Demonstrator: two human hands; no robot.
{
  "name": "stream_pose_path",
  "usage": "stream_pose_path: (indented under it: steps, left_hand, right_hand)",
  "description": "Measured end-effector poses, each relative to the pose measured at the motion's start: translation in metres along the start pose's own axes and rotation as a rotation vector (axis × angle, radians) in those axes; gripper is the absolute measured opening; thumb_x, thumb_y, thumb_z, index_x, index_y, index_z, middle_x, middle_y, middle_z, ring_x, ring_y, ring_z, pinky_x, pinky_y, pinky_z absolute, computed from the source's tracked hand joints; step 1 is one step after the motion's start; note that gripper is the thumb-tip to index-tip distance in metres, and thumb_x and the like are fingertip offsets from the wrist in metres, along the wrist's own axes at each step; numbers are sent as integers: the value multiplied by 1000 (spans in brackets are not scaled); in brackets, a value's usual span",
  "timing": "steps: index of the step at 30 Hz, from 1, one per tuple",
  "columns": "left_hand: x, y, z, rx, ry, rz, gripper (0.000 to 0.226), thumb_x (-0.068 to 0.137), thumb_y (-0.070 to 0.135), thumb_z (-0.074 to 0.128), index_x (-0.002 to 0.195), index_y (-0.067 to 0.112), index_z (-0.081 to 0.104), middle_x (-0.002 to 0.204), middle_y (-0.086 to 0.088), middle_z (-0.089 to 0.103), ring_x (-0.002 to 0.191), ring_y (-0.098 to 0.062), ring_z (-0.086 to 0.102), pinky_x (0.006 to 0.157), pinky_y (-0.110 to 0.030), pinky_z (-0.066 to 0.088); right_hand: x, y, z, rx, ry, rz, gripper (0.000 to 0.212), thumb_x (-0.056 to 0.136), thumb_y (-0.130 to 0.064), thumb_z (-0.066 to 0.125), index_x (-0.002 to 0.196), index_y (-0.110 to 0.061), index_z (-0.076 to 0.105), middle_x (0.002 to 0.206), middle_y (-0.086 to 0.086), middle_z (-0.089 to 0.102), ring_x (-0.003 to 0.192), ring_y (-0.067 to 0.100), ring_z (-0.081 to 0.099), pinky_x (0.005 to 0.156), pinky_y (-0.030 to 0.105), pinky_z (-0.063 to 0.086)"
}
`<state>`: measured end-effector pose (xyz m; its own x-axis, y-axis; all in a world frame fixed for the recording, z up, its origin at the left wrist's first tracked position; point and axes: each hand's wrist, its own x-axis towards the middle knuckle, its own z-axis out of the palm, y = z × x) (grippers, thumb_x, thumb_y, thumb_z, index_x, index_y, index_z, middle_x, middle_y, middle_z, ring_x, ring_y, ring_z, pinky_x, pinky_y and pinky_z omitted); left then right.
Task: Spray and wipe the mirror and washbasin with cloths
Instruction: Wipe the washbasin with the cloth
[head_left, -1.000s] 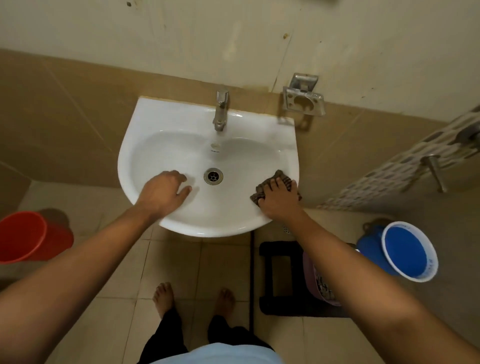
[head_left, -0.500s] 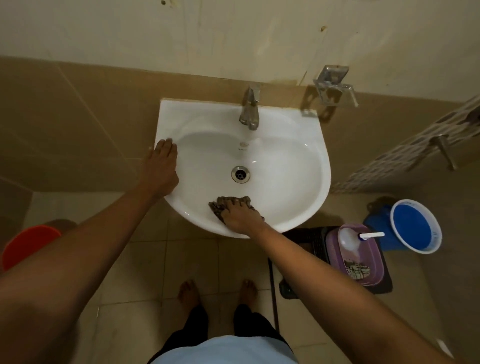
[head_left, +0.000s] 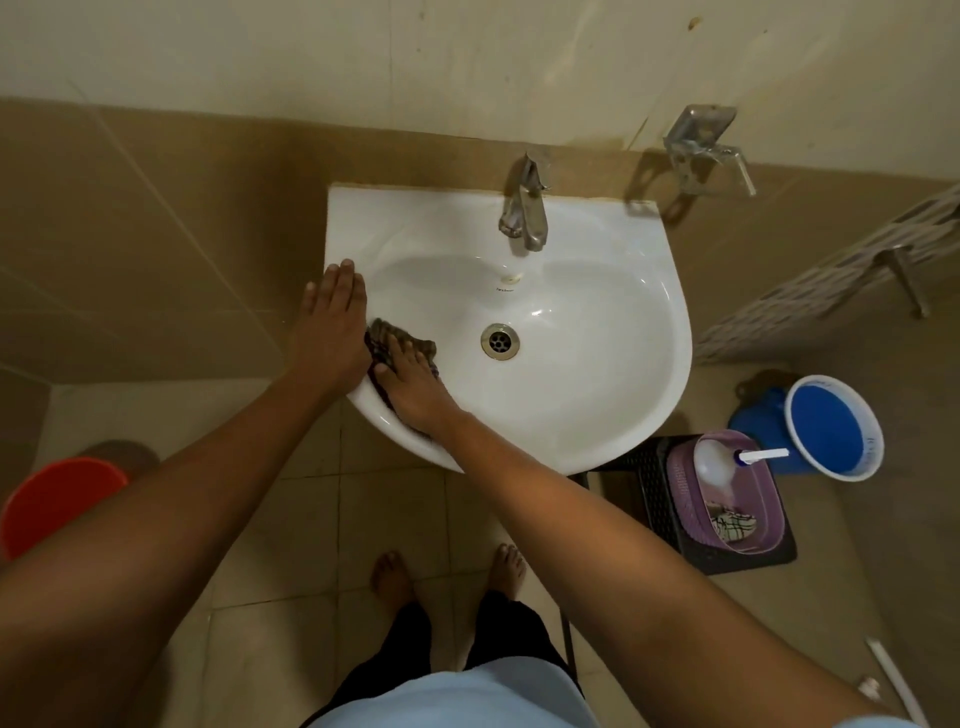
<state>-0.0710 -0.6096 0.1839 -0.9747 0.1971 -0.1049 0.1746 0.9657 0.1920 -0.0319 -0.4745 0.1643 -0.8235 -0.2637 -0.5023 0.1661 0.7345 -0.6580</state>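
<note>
The white washbasin (head_left: 597, 322) hangs on the tiled wall, with a metal tap (head_left: 524, 210) at its back and a drain (head_left: 500, 341) in the bowl. My right hand (head_left: 413, 389) presses a dark checked cloth (head_left: 382, 338) flat against the basin's inner left side, fingers straight on top of it. My left hand (head_left: 332, 322) rests flat on the left rim, right beside the cloth. A white spray bottle (head_left: 719, 462) lies in a purple basket (head_left: 763, 535) on the floor at the right. No mirror is in view.
The basket sits on a black stool (head_left: 660, 493) right of the basin. A blue bucket (head_left: 831, 426) stands beyond it, a red bucket (head_left: 52, 504) at the far left. A metal holder (head_left: 698, 143) sticks out of the wall. My bare feet (head_left: 447, 571) stand below the basin.
My right hand has swept the cloth from the basin's right rim along the front to the left side. My left hand moved from the front rim to the left rim.
</note>
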Motion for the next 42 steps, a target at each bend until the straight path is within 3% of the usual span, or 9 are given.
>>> stream_pose_path:
  steps: [4, 9, 15, 24, 30, 34, 37, 40, 42]
  left_hand:
    - [7, 0, 0, 2, 22, -6, 76, 84, 2, 50, 150, -3, 14, 160, -20, 7, 149, -34, 3, 121, -48, 4]
    - [15, 6, 2, -8, 77, -29, 69, 83, -4, 44, 147, -7, 21, 158, -24, 15, 148, -38, 10, 120, -51, 7]
    - [23, 15, 4, 26, 93, -62, 66, 82, -5, 47, 143, -13, 26, 154, -30, 21, 144, -44, 19, 116, -56, 16]
    - [26, 25, 6, 82, 75, -88, 69, 85, 6, 48, 145, -13, 21, 155, -32, 16, 145, -44, 13, 117, -54, 9]
    - [28, 27, 10, 96, 82, -106, 67, 85, 3, 48, 145, -12, 22, 155, -31, 17, 144, -45, 15, 117, -53, 9]
    - [27, 27, 10, 84, 84, -117, 68, 86, 5, 48, 146, -11, 20, 156, -30, 15, 145, -43, 12, 116, -39, -13]
    - [27, 26, 11, 72, 88, -126, 68, 87, 8, 48, 146, -10, 20, 156, -29, 15, 146, -43, 12, 113, -30, -22]
    - [27, 25, 12, 82, 105, -111, 68, 86, 20, 30, 146, -10, 21, 156, -29, 16, 145, -43, 13, 113, -31, -21]
    - [27, 25, 12, 98, 124, -109, 69, 84, 21, 28, 146, -10, 21, 156, -29, 16, 146, -42, 12, 113, -32, -20]
  right_hand:
    - [-36, 23, -22, -14, -114, -86, 56, 107, -34, 36, 158, -21, 18, 165, 7, 19, 151, 23, 17, 122, 38, 14]
    - [-79, 72, -80, -167, -184, -120, 51, 105, -21, 46, 154, -18, 32, 158, 5, 35, 142, 22, 32, 97, 8, 17]
    - [-59, 148, -135, -656, -232, -1, 59, 105, -44, 34, 158, -32, 11, 167, 0, 7, 153, 22, 3, 123, 48, 6]
    - [-5, 198, -216, -1233, -93, -56, 62, 106, -36, 31, 159, -27, -1, 167, 2, -6, 153, 23, -8, 121, 48, -8]
    - [19, 203, -245, -1428, -7, -356, 57, 104, -20, 39, 157, -19, 20, 165, 5, 18, 154, 23, 9, 123, 48, 3]
    - [0, 195, -218, -1228, 6, -172, 54, 102, -19, 39, 154, -12, 28, 162, 12, 25, 152, 28, 16, 120, 46, 18]
    - [-29, 177, -191, -878, 30, -44, 45, 100, -18, 43, 145, -17, 44, 149, 9, 46, 136, 29, 44, 108, 38, 37]
    - [-44, 147, -179, -179, 331, 119, 35, 99, -11, 45, 131, -15, 60, 128, 10, 64, 108, 29, 62, 91, 33, 47]
    - [-41, 129, -179, 576, 516, 350, 30, 99, -1, 43, 118, -8, 65, 107, 15, 70, 84, 25, 65, 79, 33, 53]
